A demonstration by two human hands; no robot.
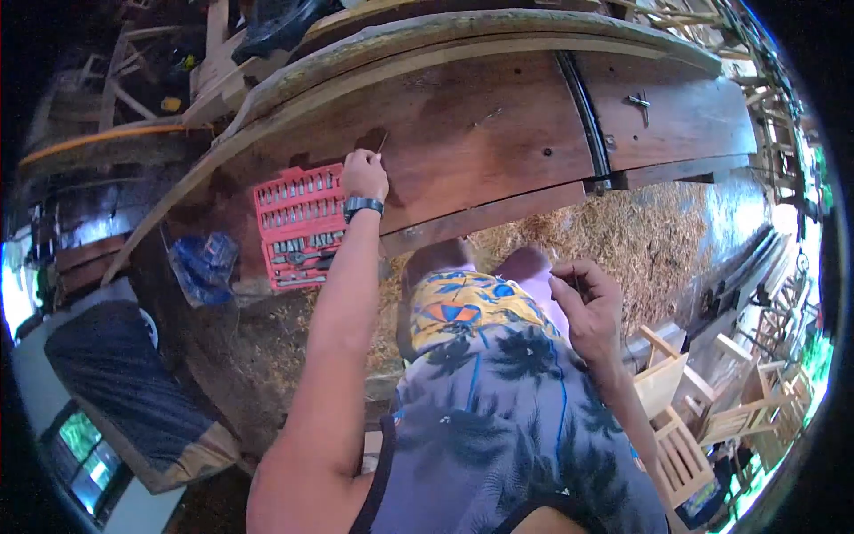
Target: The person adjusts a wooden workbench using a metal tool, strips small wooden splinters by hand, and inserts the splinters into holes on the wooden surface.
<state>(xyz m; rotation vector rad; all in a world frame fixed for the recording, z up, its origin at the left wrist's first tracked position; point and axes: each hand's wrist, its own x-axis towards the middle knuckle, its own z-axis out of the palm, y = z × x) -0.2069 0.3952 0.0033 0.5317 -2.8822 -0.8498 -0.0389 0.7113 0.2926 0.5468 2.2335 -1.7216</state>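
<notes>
Fingers of the left hand (365, 174) are bunched close together over the dark wooden surface (480, 173), knuckles up; in the head view a thin sliver (383, 141) shows just past their tips, but whether they pinch it or it lies on the wood cannot be told. Just behind these fingers, a wristwatch (363, 207) circles the wrist. Right beside them, to their left and reaching back toward the body, the red socket-set case (285, 232) lies open, its rows of small metal sockets (302, 212) nearest the hand and a ratchet and other longer tools in the part farther back. The left forearm passes over the case's near right corner. Beyond the case, farther left of the same fingers, sits a crumpled blue plastic bag (205, 267).

The right hand (591, 311) hangs well apart from the case, in front of the body, its fingers half curled with the thumb near the index finger; whether anything small is between them is unclear. Ahead of those fingers are wood shavings (614, 249), and farther ahead, on the surface, a cross-shaped metal tool (640, 108) lies beyond a black strip (583, 111).
</notes>
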